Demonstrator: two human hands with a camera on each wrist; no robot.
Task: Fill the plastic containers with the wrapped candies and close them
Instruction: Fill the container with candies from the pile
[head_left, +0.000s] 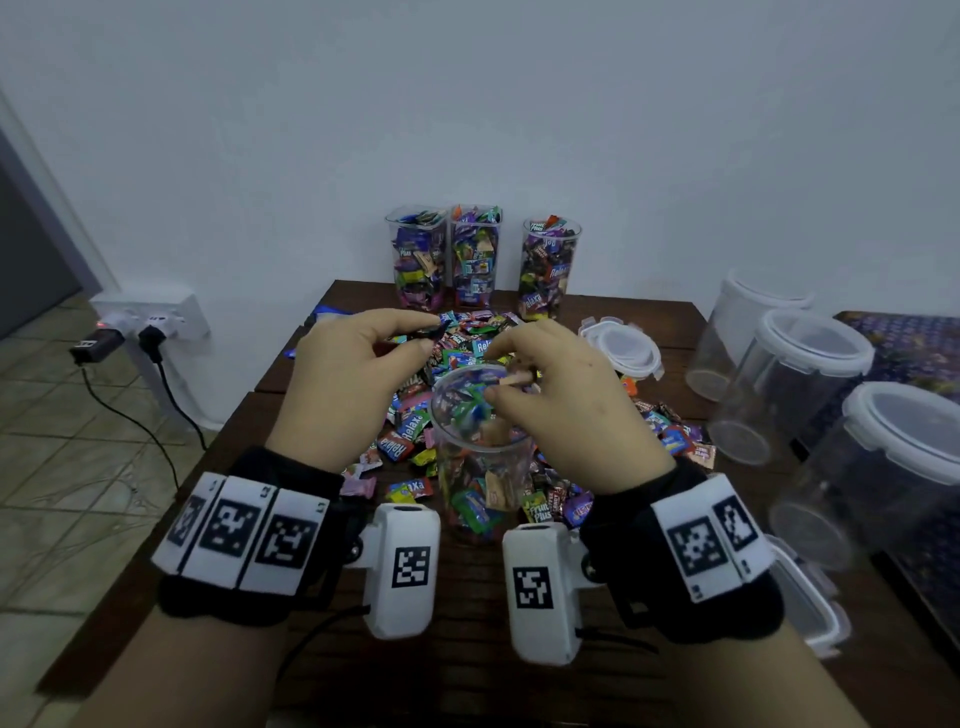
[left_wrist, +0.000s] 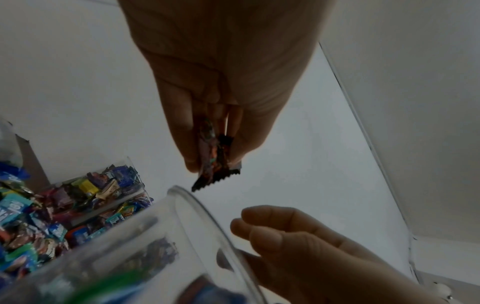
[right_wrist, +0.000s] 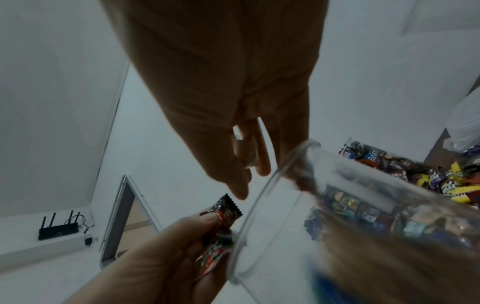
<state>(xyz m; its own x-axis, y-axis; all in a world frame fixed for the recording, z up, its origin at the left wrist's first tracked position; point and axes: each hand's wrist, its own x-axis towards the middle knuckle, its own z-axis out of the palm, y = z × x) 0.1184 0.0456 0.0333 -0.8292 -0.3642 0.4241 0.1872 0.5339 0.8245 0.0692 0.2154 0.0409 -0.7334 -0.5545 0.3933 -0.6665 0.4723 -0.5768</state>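
A clear open container, partly filled with wrapped candies, stands at the middle of the dark wooden table; its rim is blurred in both wrist views. My left hand hovers left of and above the rim, pinching two dark wrapped candies. My right hand is over the container's mouth, fingers curled, with a tan wrapped candy at its fingertips. A loose candy pile surrounds the container.
Three filled, lidless containers stand at the table's back against the wall. Three empty containers with white lids are at the right, with loose lids beside them. On the left, a wall socket with plugs sits above the tiled floor.
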